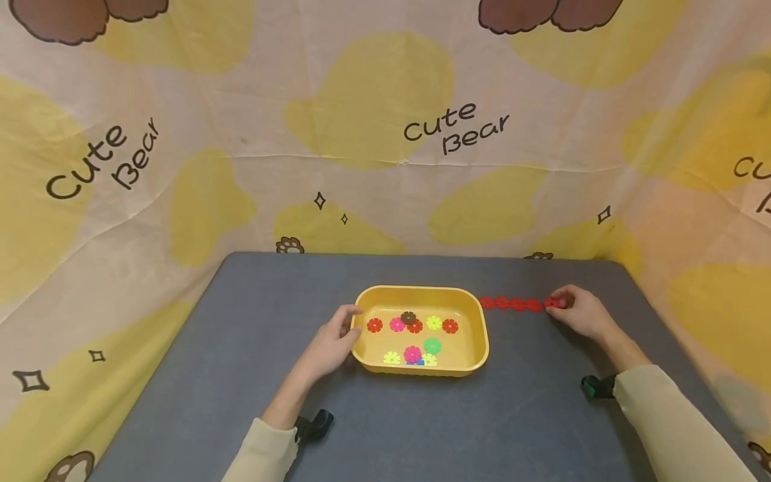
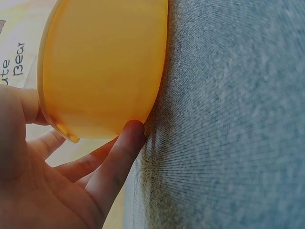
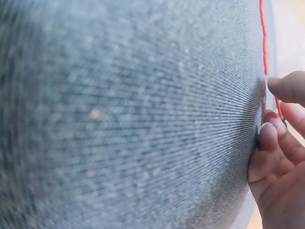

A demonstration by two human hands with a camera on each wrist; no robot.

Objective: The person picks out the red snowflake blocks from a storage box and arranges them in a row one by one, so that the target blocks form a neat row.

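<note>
A yellow plastic basin [image 1: 419, 370] stands on the table, with several notched plastic discs in red, pink, yellow, green, blue and brown inside. My left hand [image 1: 332, 341] grips its left end, with fingers at the rim and a fingertip [image 2: 132, 131] low against the outer wall in the left wrist view. To the basin's right, a row of flat red notched discs [image 1: 510, 303] runs along the table. At that row's right end my right hand [image 1: 581, 312] pinches a red notched disc [image 1: 551, 302], which shows only as a thin red edge [image 3: 279, 107] in the right wrist view.
The grey cloth-like tabletop [image 1: 199, 375] spreads around the basin. Behind and beside it hangs a yellow and cream printed curtain [image 1: 361, 100]. Dark straps with small devices [image 1: 314, 426] sit on both wrists, near pale sleeves [image 1: 674, 415].
</note>
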